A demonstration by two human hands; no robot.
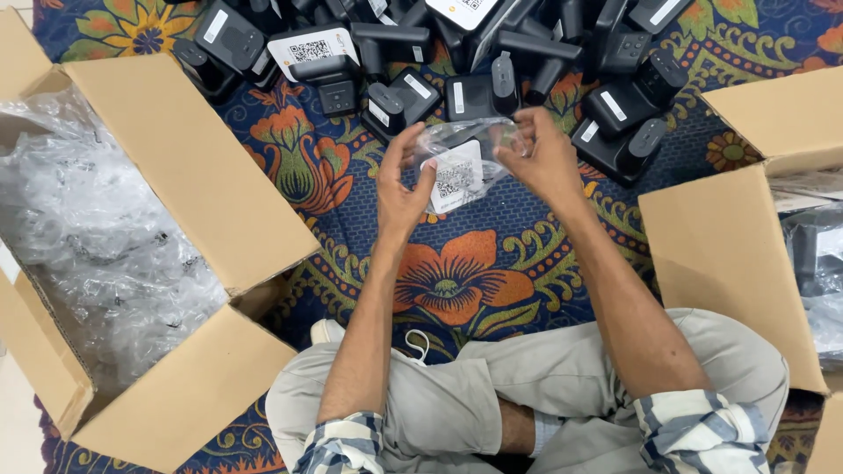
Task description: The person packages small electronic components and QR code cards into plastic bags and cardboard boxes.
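Observation:
My left hand (401,189) and my right hand (542,158) both grip a clear plastic bag (464,147) holding a black device with a white square-code label (454,178). The bag is held above the flowered cloth, just in front of a pile of black devices (457,53). My fingers pinch the bag's two sides, left hand low on the left, right hand on the upper right edge.
An open cardboard box (193,175) full of crumpled clear plastic bags (88,237) stands on the left. Another open cardboard box (729,254) with bagged items stands at the right. A blue flowered cloth (457,272) covers the floor. My crossed legs fill the bottom.

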